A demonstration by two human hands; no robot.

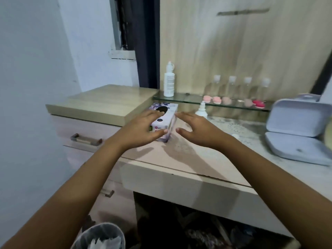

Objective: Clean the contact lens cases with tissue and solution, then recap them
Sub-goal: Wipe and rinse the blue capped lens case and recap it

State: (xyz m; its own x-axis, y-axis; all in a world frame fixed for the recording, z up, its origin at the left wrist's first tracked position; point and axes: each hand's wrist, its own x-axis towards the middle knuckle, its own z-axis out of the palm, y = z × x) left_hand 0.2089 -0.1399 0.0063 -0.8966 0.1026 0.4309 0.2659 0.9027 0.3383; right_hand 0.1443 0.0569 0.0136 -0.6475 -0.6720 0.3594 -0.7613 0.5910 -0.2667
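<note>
The left hand (143, 130) hovers spread over the tissue box (168, 112), and the right hand (195, 130) is loose-fingered just beside it, neither holding anything. The lens cases (207, 99) sit on the glass shelf (181, 100) behind. Fetching a tissue looks like the step in hand, so the next move calls for a pinch at the box's slot.

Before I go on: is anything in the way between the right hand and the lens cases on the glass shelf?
Yes, partly. A small white bottle stands on the counter just beyond the right hand, in front of the leftmost pink lens cases. The cases farther right look unobstructed.
</note>
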